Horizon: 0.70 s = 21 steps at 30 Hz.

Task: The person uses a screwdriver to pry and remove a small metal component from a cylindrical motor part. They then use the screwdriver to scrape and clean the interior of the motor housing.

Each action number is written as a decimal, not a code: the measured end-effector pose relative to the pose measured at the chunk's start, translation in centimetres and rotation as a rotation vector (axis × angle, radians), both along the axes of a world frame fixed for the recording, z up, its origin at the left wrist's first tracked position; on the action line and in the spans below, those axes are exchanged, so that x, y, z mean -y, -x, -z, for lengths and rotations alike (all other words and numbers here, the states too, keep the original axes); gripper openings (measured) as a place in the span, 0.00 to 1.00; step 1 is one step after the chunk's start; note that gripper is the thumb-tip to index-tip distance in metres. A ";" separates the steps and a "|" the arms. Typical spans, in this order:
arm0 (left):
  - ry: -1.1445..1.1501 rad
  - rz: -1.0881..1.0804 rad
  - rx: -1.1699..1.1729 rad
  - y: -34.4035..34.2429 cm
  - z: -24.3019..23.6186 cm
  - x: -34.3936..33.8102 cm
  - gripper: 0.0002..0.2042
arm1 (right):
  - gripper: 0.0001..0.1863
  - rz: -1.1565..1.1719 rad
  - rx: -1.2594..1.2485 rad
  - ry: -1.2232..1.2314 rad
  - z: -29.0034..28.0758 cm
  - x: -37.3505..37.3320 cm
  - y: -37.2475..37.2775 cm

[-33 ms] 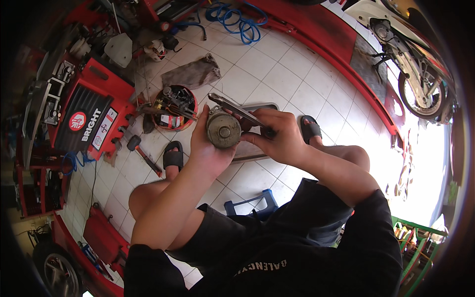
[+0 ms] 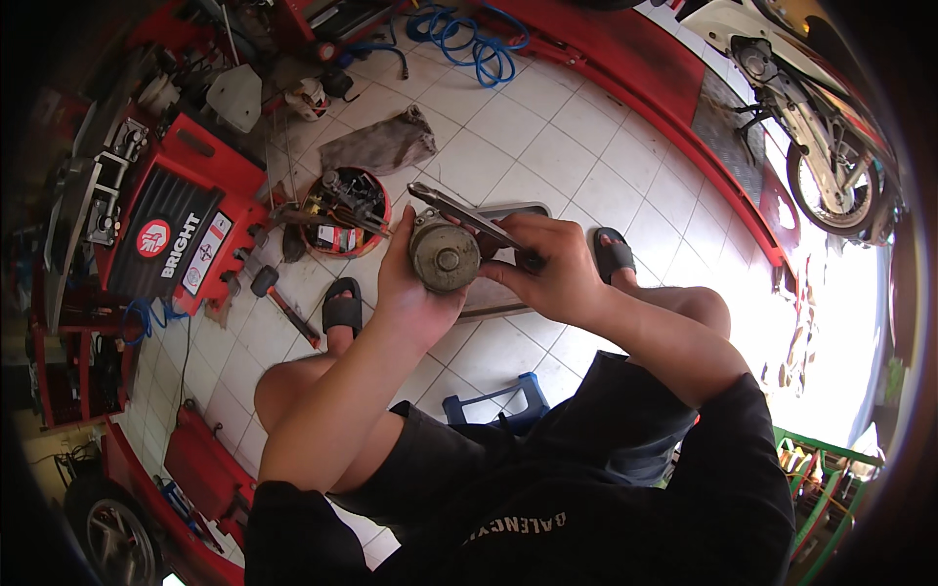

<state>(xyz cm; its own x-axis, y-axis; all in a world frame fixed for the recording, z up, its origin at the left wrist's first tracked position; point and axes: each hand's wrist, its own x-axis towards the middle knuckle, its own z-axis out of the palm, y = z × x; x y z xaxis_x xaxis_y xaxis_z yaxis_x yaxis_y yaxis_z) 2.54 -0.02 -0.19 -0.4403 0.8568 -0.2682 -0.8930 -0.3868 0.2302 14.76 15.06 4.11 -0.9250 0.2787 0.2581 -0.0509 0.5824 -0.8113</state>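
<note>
- One round metal motor part (image 2: pixel 445 257), grey and grimy, sits in mid-air above the tiled floor (image 2: pixel 557 146), cupped from below and behind by the left hand (image 2: pixel 415 288), its flat round face turned up toward the camera
- Long pliers (image 2: pixel 469 217) lie across the part's upper edge, their jaws pointing up-left and their handles running down-right into the right hand (image 2: pixel 547 269)
- Both hands are closed: the left is wrapped around the part's body, the right is clamped on the pliers' handles, fingers curled over them
- Slipping looks like the main risk: the part appears greasy and is held only by the palm and fingers, so a hard twist or pull from the pliers could turn it out of the grip and drop it onto the tiles or the feet in black sandals (image 2: pixel 342 305) below
- If the pliers lose their bite, they could jump toward the left thumb, which sits just beside the tool
- Left forearm rises from the lower edge, wrist bent back so the palm faces up; right forearm comes in from the right over the knee, wrist fairly straight, knuckles upward
- Further out on the floor lie a red bowl of small parts (image 2: pixel 342 210), a hammer (image 2: pixel 278 298), a grey rag (image 2: pixel 381 145) and a metal tray (image 2: pixel 508 298) under the hands; a red toolbox (image 2: pixel 171 239) stands to the left and a motorbike (image 2: pixel 816 127) at upper right
</note>
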 end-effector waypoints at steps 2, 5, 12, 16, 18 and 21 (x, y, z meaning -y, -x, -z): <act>0.106 -0.007 0.029 0.2 0.9 -0.3 0.19 | 0.15 0.000 -0.053 -0.012 0.6 0.0 0.0; 0.068 0.074 0.023 0.3 0.8 -0.2 0.20 | 0.15 -0.007 -0.137 -0.059 1.8 -0.2 0.1; 0.047 0.076 0.035 -0.1 0.0 0.2 0.21 | 0.14 -0.071 -0.070 0.029 1.4 -0.1 0.1; 0.102 0.076 0.056 -0.4 -0.6 0.0 0.22 | 0.16 -0.062 -0.011 -0.014 1.4 -0.8 -0.1; 0.042 0.107 0.118 0.0 0.0 0.2 0.22 | 0.17 -0.058 0.012 0.020 1.1 -0.7 0.0; 0.126 0.046 0.083 -0.6 -0.1 0.3 0.21 | 0.17 -0.046 -0.004 0.070 0.6 -0.2 0.1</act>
